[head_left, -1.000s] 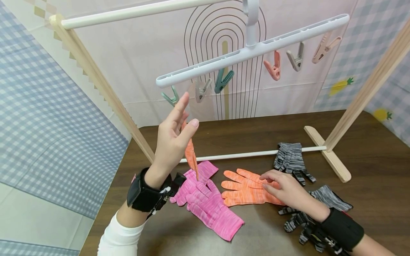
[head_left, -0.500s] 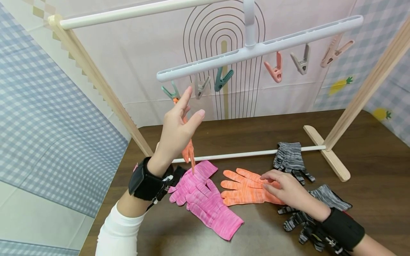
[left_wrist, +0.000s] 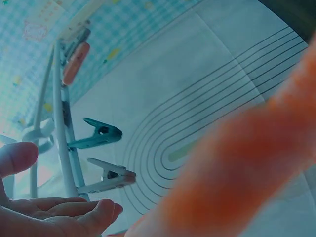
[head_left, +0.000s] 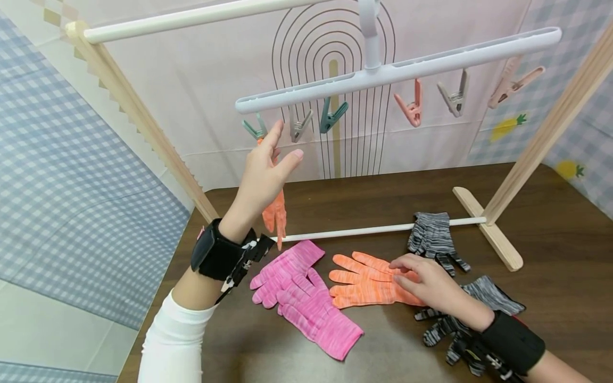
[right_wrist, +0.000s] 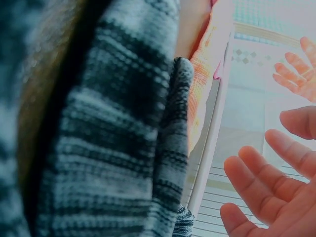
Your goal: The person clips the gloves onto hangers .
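Observation:
My left hand (head_left: 262, 173) is raised under the hanger's left end, fingers extended and thumb apart. Behind it an orange glove (head_left: 275, 214) hangs from a light green clothespin (head_left: 255, 129), fingers downward and partly hidden by the hand. In the left wrist view that glove (left_wrist: 237, 168) is a large blur beside the fingers. My right hand (head_left: 428, 282), loosely bent, lies over the cuff end of a second orange glove (head_left: 359, 284) on the table. The right wrist view shows the right hand (right_wrist: 276, 192) holding nothing, with a black-and-grey glove (right_wrist: 108, 128) close to the camera.
A white hanger (head_left: 416, 66) carries several clothespins, including a dark teal one (head_left: 331, 116) and a pink one (head_left: 413, 105). Two pink gloves (head_left: 318, 314) overlap on the table. Grey-black gloves (head_left: 431, 234) lie at right, one over the rack's lower bar (head_left: 354, 232).
The hanger's left end has risen and its right end has dropped. The hanging orange glove has swung left and up, with the left hand slightly higher. My right hand has stayed put.

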`<move>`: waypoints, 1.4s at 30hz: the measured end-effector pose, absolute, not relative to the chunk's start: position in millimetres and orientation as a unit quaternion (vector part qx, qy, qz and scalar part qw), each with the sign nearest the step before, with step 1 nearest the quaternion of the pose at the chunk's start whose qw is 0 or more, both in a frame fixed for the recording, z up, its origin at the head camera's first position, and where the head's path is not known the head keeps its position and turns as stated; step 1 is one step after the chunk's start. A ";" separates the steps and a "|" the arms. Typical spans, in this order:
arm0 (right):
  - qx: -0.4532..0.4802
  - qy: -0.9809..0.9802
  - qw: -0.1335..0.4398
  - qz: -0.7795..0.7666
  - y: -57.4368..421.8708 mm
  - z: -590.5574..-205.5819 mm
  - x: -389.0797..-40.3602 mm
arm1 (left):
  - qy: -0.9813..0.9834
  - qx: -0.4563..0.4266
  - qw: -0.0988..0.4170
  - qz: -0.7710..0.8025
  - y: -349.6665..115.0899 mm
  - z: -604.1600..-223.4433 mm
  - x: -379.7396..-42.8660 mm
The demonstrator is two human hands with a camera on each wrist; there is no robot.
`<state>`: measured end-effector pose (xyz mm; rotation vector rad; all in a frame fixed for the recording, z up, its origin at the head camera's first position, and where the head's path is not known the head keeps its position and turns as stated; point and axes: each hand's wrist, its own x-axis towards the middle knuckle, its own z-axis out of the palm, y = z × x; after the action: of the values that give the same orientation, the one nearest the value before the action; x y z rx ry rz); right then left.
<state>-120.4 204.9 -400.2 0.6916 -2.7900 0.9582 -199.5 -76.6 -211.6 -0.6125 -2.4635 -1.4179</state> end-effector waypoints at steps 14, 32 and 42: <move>0.229 -0.918 0.053 0.319 203.8 -400.2 -119.2 | -0.846 -0.201 0.004 -0.494 -84.6 -202.0 -212.6; 0.222 -0.921 0.052 0.317 203.1 -402.1 -119.6 | -0.863 -0.159 -0.069 -0.475 -78.6 -185.1 -231.7; 0.217 -0.921 0.043 0.320 203.5 -401.3 -119.0 | -0.864 -0.155 -0.079 -0.473 -69.9 -179.1 -240.0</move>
<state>-119.0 203.5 -401.3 0.6636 -2.8174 0.9787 -240.0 -69.9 -179.1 -0.5132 -2.8604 -1.5645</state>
